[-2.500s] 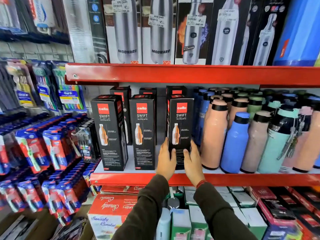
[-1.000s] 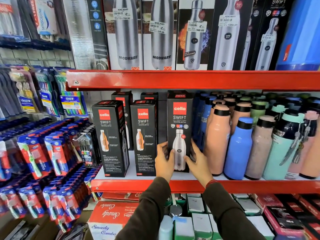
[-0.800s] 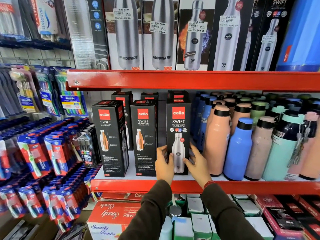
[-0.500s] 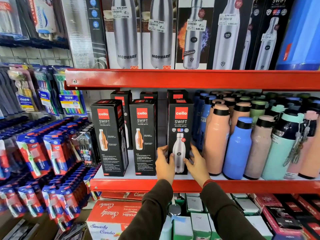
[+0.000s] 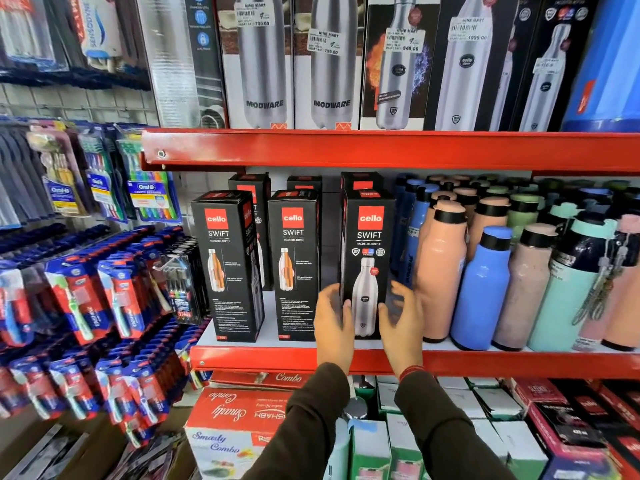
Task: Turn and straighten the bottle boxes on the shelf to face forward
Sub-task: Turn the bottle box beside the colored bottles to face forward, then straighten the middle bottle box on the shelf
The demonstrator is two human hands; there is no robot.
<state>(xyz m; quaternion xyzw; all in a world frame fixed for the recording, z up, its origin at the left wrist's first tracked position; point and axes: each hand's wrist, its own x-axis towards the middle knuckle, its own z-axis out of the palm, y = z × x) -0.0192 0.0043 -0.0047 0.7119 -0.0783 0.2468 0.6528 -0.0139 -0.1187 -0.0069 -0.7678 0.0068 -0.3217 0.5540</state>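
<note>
pastel bottles [image 5: 481,289] right; toothbrush packs [image 5: 114,292], perhaps, left

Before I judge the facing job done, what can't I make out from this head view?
- Back-row boxes: faces hidden by the front row.
- Right box: lower corners covered by the left hand and right hand.
- Right hand: blurred, contact unclear.
- Small print on the left box: too small.

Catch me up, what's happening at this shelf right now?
A person is fronting black Cello Swift bottle boxes on the red-edged middle shelf. The left hand and right hand flank the rightmost front box, which shows a steel bottle picture and faces forward. The two front boxes to its left show an orange cutaway picture.
</note>
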